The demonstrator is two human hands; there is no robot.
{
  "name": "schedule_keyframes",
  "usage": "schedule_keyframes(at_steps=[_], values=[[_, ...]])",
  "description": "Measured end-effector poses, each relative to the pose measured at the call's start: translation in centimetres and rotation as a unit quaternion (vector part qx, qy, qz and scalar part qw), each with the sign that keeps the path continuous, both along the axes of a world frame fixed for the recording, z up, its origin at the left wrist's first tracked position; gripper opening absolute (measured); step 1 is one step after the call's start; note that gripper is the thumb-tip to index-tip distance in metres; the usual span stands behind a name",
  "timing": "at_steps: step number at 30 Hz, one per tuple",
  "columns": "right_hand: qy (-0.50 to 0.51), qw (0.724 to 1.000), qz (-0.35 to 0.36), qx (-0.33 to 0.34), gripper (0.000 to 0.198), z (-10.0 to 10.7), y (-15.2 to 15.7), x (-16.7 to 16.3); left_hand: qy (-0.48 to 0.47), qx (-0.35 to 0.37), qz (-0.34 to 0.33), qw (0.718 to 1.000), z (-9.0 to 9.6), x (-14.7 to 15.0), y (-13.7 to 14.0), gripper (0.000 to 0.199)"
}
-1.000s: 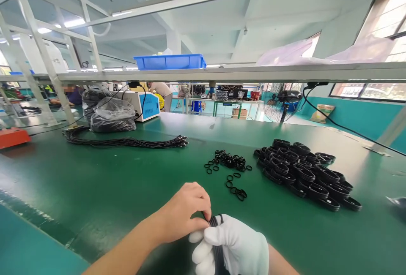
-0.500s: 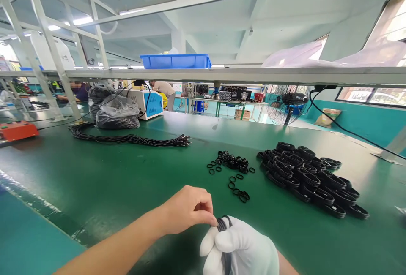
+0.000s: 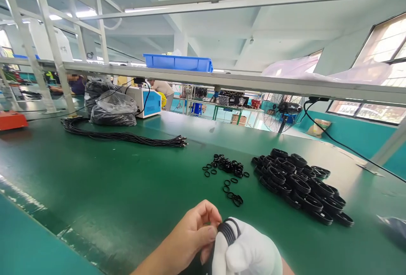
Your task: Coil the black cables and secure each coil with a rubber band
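Observation:
My right hand, in a white glove, is closed around a coiled black cable near the bottom of the view. Bare and with its fingers curled, my left hand grips the near left side of the same coil. Part of the coil is hidden by the glove and the fingers. Beyond my hands lies a loose heap of small black rings, with several strays closer to me. To the right is a large pile of coiled black cables.
A bundle of long straight black cables lies at the back left of the green table. Behind it are plastic bags and a blue-and-white machine. An overhead shelf carries a blue tray. An orange box sits far left.
My left hand has moved right and down, from pinching the coil's top to gripping its left side. The coil has turned in the glove, showing more loops. The view has shifted slightly.

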State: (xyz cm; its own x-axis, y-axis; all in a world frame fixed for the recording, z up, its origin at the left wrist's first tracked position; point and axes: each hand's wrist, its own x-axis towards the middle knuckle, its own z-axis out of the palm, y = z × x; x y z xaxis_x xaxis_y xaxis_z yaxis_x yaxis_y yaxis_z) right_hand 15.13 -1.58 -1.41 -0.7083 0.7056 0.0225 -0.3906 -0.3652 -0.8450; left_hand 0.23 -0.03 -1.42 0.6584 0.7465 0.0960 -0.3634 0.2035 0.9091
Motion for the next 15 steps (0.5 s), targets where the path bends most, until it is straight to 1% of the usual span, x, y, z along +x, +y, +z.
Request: schedule_keyframes(at_steps=[2, 4, 6, 8, 9, 11, 13, 15], values=[[-0.078, 0.995, -0.007, 0.061, 0.04, 0.2, 0.1, 0.6, 0.017, 0.03, 0.001, 0.999, 0.7, -0.2, -0.3, 0.036], [-0.138, 0.985, 0.004, 0.099, 0.041, 0.4, 0.2, 1.4, 0.076, 0.064, 0.012, 0.995, 2.0, -0.3, -0.7, 0.028], [-0.168, 0.979, 0.031, 0.111, 0.039, 0.9, 0.1, 2.3, 0.167, 0.11, 0.041, 0.979, 3.3, -0.4, -1.5, 0.017], [-0.185, 0.975, 0.055, 0.114, 0.032, 1.7, -0.2, 3.1, 0.239, 0.16, 0.087, 0.954, 4.1, -0.3, -2.2, 0.009], [-0.193, 0.972, 0.064, 0.116, 0.031, 2.2, -0.4, 3.4, 0.255, 0.182, 0.109, 0.944, 4.2, -0.2, -2.6, 0.008], [-0.205, 0.968, 0.08, 0.117, 0.032, 3.3, -0.9, 3.9, 0.255, 0.211, 0.138, 0.933, 3.7, 0.2, -3.1, 0.01], [-0.212, 0.966, 0.088, 0.12, 0.033, 4.4, -1.2, 4.2, 0.24, 0.236, 0.164, 0.927, 2.7, 0.6, -3.4, 0.009], [-0.216, 0.965, 0.086, 0.124, 0.032, 5.2, -1.2, 4.1, 0.225, 0.264, 0.204, 0.915, 1.6, 0.9, -3.5, 0.007]])
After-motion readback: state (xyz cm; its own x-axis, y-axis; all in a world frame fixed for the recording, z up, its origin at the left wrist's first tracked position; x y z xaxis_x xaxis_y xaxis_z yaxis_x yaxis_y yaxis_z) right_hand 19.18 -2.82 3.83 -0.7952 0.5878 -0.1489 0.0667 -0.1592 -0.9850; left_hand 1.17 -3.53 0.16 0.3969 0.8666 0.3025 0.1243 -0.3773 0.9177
